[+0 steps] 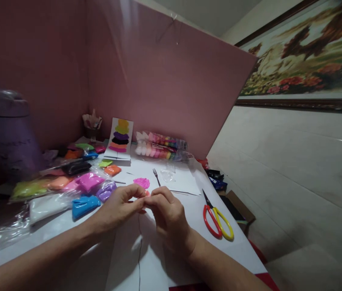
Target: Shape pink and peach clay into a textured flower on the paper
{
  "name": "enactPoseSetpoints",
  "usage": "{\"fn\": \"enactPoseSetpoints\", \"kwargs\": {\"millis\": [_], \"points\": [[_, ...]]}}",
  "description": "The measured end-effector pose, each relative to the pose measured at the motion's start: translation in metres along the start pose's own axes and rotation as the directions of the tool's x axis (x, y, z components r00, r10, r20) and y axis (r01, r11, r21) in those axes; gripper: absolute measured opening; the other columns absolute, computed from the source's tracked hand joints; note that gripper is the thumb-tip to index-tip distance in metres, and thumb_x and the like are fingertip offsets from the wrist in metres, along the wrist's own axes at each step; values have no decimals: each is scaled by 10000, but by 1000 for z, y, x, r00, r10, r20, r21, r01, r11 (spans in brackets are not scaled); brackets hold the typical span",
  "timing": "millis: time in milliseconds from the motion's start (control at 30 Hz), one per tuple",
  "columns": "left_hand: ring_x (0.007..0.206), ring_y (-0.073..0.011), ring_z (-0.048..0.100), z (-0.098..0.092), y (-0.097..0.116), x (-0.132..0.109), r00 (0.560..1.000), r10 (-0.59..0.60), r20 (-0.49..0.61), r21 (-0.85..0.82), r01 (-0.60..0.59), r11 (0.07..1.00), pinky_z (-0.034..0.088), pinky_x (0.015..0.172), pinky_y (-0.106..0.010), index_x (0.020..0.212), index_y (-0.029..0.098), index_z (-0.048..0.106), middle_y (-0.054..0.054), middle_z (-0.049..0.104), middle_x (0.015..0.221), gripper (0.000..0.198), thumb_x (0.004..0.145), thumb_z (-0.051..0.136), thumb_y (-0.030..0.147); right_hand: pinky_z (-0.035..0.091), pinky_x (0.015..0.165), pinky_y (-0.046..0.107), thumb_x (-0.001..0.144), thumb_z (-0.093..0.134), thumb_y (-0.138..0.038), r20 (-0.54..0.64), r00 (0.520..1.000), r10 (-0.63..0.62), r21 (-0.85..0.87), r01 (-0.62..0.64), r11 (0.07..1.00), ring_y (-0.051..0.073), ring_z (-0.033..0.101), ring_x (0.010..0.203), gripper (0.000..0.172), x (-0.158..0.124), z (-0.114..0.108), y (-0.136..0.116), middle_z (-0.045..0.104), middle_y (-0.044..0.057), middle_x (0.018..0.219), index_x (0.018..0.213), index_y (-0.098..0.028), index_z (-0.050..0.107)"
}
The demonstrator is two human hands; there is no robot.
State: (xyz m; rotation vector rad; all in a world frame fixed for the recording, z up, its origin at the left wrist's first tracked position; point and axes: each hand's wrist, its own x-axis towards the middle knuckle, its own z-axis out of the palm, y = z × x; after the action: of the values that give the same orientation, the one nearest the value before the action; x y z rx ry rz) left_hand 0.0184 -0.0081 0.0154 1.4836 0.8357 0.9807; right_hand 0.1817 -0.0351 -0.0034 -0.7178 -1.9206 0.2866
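Over the white table, my left hand point(126, 202) and my right hand point(168, 209) meet with their fingertips together. A small lump of orange-pink modelling clay point(147, 193) shows between them, pinched by both hands; most of it is hidden behind the fingers. Just beyond lies a flat, ridged piece of bright pink clay point(141, 183) on the white sheet. A dark fork point(156, 177) rests to its right, beside a crumpled piece of clear plastic point(167, 175). Right of my right hand are scissors point(216, 220) with one red and one yellow handle, their blades pointing away.
Bagged clay in many colours, including a blue packet point(85, 207) and a white packet point(49, 207), crowds the left side. A colour-striped card point(118, 139) leans at the back beside long plastic packs point(161, 146). A purple container point(7, 137) stands far left. A pink panel point(164, 81) rises behind.
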Motion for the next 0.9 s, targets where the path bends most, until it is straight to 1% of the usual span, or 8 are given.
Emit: {"fn": "enactPoseSetpoints", "kwargs": {"millis": [200, 267, 400, 500, 600, 667, 767, 900], "points": [[785, -180, 595, -3, -6, 0, 996, -38, 77, -195, 53, 979, 475, 822, -329, 741, 169, 698, -14, 626, 747, 233, 728, 759, 394, 478, 691, 330, 882, 545, -120, -224, 966, 129, 106, -107, 988, 180, 556, 754, 154, 1, -1, -1, 582, 27, 818, 890, -245, 633], [794, -181, 598, -4, -8, 1, 996, -38, 83, -201, 54, 978, 469, 823, -323, 752, 166, 705, -20, 636, 754, 223, 733, 762, 381, 476, 683, 331, 881, 540, -111, -201, 974, 99, 92, -82, 992, 180, 551, 753, 162, 1, -2, -1, 571, 29, 812, 902, -242, 632], [768, -179, 600, -4, -9, 1, 994, -40, 106, -242, 65, 968, 467, 782, -309, 752, 157, 709, -34, 652, 740, 214, 738, 763, 363, 502, 677, 331, 879, 522, -82, -75, 997, -14, 30, 16, 999, 189, 578, 812, 251, 0, -1, -2, 573, 53, 899, 1014, -258, 637], [760, -168, 599, -3, -7, 0, 990, -82, 112, -304, 113, 946, 467, 781, -293, 726, 150, 701, -34, 652, 733, 216, 747, 757, 358, 515, 676, 331, 885, 531, -101, -54, 998, -9, -13, 8, 1000, 185, 586, 812, 244, -2, -1, 0, 550, 59, 927, 1014, -267, 655], [740, -150, 591, -3, -5, -1, 986, -130, 107, -370, 161, 915, 468, 783, -279, 698, 152, 687, -17, 639, 710, 215, 731, 776, 345, 514, 698, 333, 872, 581, -123, -53, 999, -11, 11, 12, 1000, 190, 592, 841, 259, -3, -3, 1, 568, 62, 958, 1071, -273, 653], [756, -147, 588, -3, -4, -1, 986, -138, 94, -396, 164, 904, 468, 813, -286, 706, 155, 682, -12, 640, 733, 209, 718, 788, 335, 506, 689, 329, 882, 571, -134, -118, 993, 14, 34, -10, 999, 187, 590, 831, 261, -1, -5, 0, 587, 63, 969, 1094, -269, 640], [820, -164, 586, -4, -3, 1, 989, -125, 77, -387, 145, 910, 457, 862, -309, 720, 157, 670, -25, 649, 801, 213, 731, 778, 340, 488, 667, 319, 907, 519, -150, -236, 967, 100, 29, -96, 995, 179, 580, 801, 180, 2, -6, 0, 597, 59, 924, 1006, -234, 644], [853, -184, 568, -4, -3, 1, 992, -96, 84, -311, 118, 943, 445, 847, -322, 738, 158, 660, -31, 628, 813, 225, 752, 752, 364, 469, 633, 289, 887, 568, -225, -168, 958, 232, 46, -228, 973, 167, 582, 770, 85, 5, -1, 2, 606, 43, 844, 926, -187, 633]]}}
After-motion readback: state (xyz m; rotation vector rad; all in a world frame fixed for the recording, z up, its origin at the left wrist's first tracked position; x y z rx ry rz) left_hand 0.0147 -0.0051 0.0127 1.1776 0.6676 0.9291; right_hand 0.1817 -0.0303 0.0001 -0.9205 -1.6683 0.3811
